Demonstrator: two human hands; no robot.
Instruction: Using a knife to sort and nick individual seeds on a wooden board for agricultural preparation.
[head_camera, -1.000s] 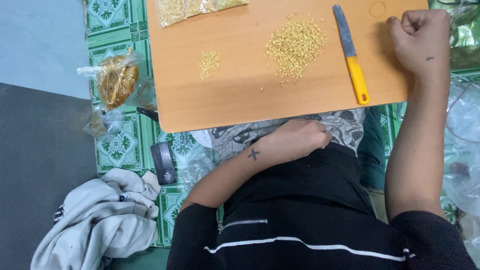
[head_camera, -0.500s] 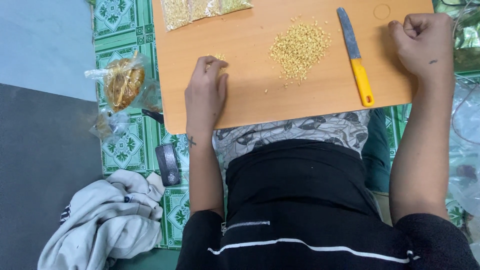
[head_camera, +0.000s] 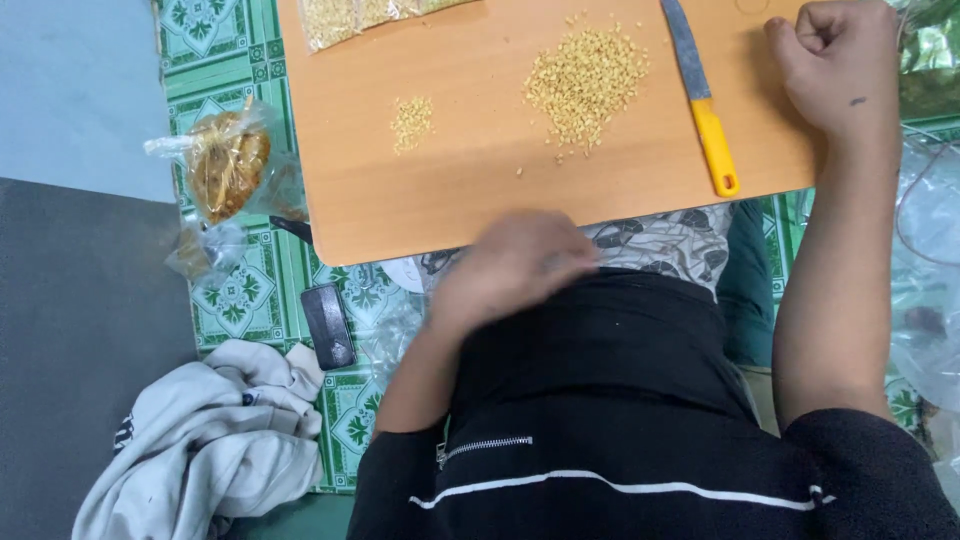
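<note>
Our left hand (head_camera: 515, 265) is motion-blurred, so we cannot tell whether its grip is spread or pinching anything. It hangs just off the near edge of the wooden board (head_camera: 450, 205), above our lap. Our right hand (head_camera: 835, 60) rests on the board's far right corner, with its grip curled into a loose fist and nothing showing between the fingers.

Just left of that fist lies the knife (head_camera: 700, 95), yellow handle toward us, touching neither hand. Beyond it sits the large pile of yellow grains (head_camera: 585, 85), and the small pile (head_camera: 411, 122) lies well apart to the left, with a few strays between them. A clear bag of grains (head_camera: 350, 15) lies across the far edge.

The work looks like sorting grains from one pile into the other. To do it well, we judge that the left hand should come in low and slow so its sleeve does not sweep the small pile. It should pick with its fingertips, while the right hand presses the board steady.

Off the board, a bag of golden contents (head_camera: 225, 165) rests on the green patterned mat (head_camera: 240, 290).
</note>
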